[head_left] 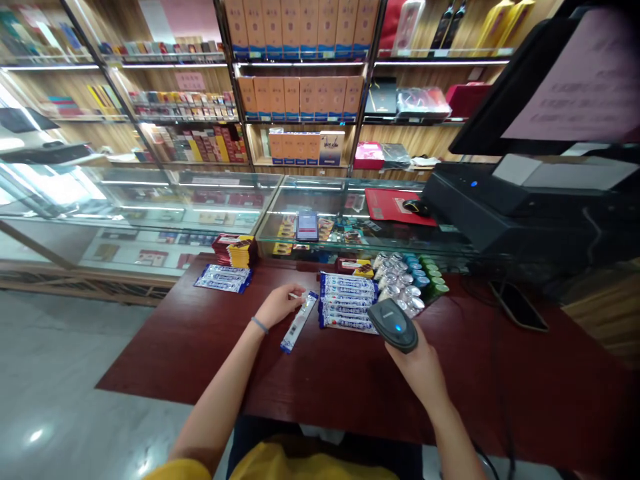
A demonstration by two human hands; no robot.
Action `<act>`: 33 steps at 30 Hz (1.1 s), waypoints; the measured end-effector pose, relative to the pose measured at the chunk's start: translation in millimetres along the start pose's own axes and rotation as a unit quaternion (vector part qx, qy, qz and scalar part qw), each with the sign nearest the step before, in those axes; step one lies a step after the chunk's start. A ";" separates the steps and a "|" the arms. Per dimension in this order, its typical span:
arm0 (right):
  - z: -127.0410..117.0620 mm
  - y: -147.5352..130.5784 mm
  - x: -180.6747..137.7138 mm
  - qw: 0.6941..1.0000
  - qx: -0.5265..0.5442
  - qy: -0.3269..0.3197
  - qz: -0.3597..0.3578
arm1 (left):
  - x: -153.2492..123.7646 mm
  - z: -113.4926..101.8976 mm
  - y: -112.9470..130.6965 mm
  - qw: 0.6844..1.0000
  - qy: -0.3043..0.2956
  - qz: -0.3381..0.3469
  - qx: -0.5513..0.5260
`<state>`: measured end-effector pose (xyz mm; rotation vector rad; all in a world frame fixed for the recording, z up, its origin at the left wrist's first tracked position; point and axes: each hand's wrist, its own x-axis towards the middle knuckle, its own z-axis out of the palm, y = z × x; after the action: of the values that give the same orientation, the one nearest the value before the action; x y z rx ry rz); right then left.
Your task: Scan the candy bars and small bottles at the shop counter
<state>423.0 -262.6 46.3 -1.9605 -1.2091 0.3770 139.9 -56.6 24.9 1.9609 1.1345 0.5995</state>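
My left hand [281, 305], a band round its wrist, is closed with its fingertips at the upper edge of a slim blue-and-white snack packet [299, 324]. This packet slants over the dark red counter, its printed label side up. In my right hand [419, 367] is a barcode scanner [394, 325] with a blue light on top; its grip is hidden by my fingers. Under and beyond the scanner lies a row of similar snack packets [349, 300]. A smaller pile of snack packets [223, 278] rests at the counter's far left.
Behind the packets stand several silver, blue and green cans [397, 280] and chocolate boxes [234, 251]. A glass display case [270, 200] borders the wooden counter [200, 360]. On the right are a black phone [519, 305], cables and a monitor [545, 87].
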 end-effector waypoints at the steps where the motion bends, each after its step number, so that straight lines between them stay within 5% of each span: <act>1: 1.2 -0.3 -0.3 1.000 -0.001 -0.005 -0.001 | -3.8 -2.9 3.7 0.999 -0.011 0.031 0.033; 6: 4.7 -4.5 -4.8 1.000 0.003 -0.006 -0.009 | -3.6 -9.9 13.7 0.953 -0.153 0.235 0.117; 10: 3.7 -9.0 -9.6 1.000 0.007 -0.015 -0.003 | 3.2 -12.7 6.3 0.927 -0.206 0.259 0.177; 15: 5.2 -9.0 -11.5 0.999 0.024 -0.017 -0.011 | 0.4 -19.5 -0.4 0.920 -0.143 0.232 0.281; 19: 6.6 -7.3 -10.0 1.000 0.014 -0.016 -0.005 | -5.8 -24.6 -1.7 0.937 -0.135 0.193 0.258; 23: 6.5 -5.3 -7.3 1.000 0.020 -0.010 -0.007 | -11.7 -31.0 -2.0 0.971 -0.129 0.125 0.155; 26: 7.0 -2.8 -4.8 1.000 0.005 0.000 -0.009 | -10.8 -27.7 -0.2 0.995 -0.072 0.068 -0.001; 29: 8.3 -2.3 -3.0 1.000 -0.003 0.019 -0.009 | -4.4 -12.4 4.8 0.984 -0.039 -0.002 -0.176; 33: 10.4 -12.2 -2.2 0.999 0.022 0.024 -0.020 | 2.4 10.5 12.6 0.968 -0.027 -0.044 -0.246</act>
<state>408.0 -256.6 48.4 -1.8939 -1.1985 0.3317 154.9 -62.4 29.0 1.4837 0.9258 0.6998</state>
